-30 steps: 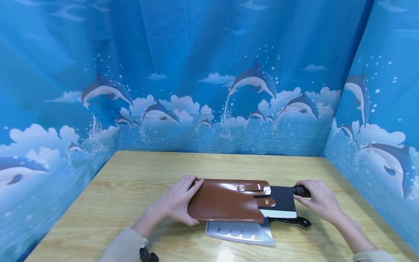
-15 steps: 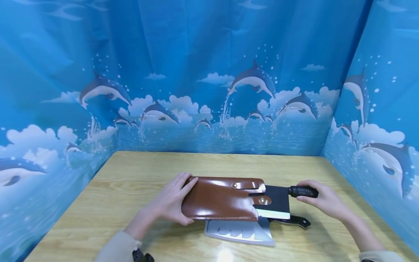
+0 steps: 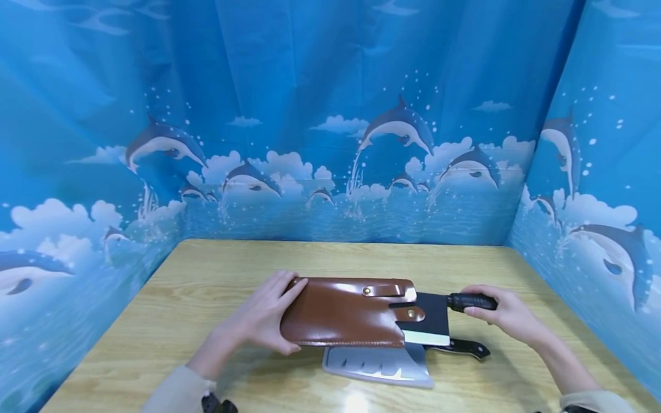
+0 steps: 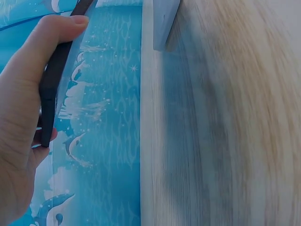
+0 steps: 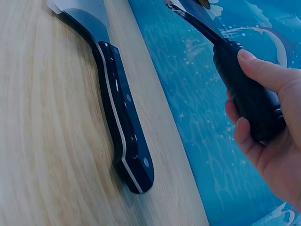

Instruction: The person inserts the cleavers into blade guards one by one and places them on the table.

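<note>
My left hand (image 3: 265, 315) grips the closed left end of a brown leather sheath (image 3: 341, 312), held over the table. In the left wrist view this sheath (image 4: 56, 75) appears edge-on and dark, with the thumb on one face and fingertips behind. A cleaver with a dark blade (image 3: 434, 312) and bright cutting edge sits partly inside, its heel end sticking out on the right. My right hand (image 3: 511, 312) holds its black ribbed handle (image 5: 247, 87), thumb on top and fingers beneath. The sheath's snap strap (image 3: 410, 314) lies across the blade.
A second knife lies on the table (image 3: 217, 264) below the sheath, which partly hides it. Its blade wears a translucent guard (image 3: 379, 367), and its black riveted handle (image 5: 122, 113) points right. A blue dolphin-print curtain (image 3: 330, 143) encloses the table's back and sides.
Sheath and cleaver have shifted left together. Slightly less of the blade shows outside the sheath. My right hand now sits farther back on the handle, leaving more of it visible.
</note>
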A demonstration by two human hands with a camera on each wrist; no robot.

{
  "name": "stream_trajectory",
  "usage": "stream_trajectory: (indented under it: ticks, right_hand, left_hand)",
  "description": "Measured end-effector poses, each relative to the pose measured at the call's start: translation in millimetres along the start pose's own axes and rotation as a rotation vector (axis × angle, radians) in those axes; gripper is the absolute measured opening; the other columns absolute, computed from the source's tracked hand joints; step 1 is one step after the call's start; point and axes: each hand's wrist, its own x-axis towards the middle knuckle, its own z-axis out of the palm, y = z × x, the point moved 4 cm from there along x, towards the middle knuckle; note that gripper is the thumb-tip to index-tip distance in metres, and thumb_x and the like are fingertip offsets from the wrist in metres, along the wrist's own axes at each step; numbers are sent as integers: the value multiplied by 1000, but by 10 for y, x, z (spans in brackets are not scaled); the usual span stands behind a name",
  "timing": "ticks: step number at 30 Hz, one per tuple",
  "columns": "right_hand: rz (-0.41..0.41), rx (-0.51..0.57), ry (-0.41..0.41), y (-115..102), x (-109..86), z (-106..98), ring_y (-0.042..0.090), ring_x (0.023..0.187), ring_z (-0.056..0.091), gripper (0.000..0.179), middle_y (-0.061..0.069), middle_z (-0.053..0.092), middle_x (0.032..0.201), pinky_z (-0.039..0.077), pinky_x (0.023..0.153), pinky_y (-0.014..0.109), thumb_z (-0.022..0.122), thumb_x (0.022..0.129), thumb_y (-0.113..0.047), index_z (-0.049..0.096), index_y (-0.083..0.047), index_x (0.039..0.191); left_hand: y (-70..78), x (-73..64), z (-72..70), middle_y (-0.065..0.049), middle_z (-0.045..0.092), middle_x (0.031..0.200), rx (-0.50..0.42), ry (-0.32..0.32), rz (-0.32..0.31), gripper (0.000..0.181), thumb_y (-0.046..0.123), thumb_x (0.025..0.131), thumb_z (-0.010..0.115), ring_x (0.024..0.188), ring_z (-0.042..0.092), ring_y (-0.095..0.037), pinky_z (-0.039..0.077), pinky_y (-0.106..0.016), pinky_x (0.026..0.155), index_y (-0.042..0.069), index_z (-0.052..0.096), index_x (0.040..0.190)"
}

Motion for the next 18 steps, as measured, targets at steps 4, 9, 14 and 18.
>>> stream_trajectory:
  ticks: [4,9,14,18]
  right_hand:
    - [-15,16,-13,-26,13,46,6,68,51,36,13,60,99,47,53,27,66,87,-16,58,-1,119]
    - [-30,33,-15,-62,35,110,7,66,51,35,14,59,97,47,51,27,67,86,-15,59,1,116]
    - [-28,65,-41,-88,58,157,9,64,51,38,15,58,96,48,51,30,65,87,-15,57,4,119]
    - [-103,129,-75,-110,54,171,10,63,54,36,21,58,103,49,51,31,59,90,-9,53,8,121]
  left_hand:
    - [38,27,24,-20,44,131,2,-17,12,119,63,48,76,119,43,-31,42,-45,97,2,37,142]
    - [77,73,50,-21,43,133,0,-33,18,118,64,49,76,121,42,-33,40,-46,100,3,36,142]
    - [106,109,66,-20,42,134,-3,-42,13,118,64,50,75,122,42,-32,39,-46,101,3,36,142]
    - [119,96,63,-20,44,131,-10,-31,22,118,63,48,76,120,43,-32,40,-45,100,2,37,141]
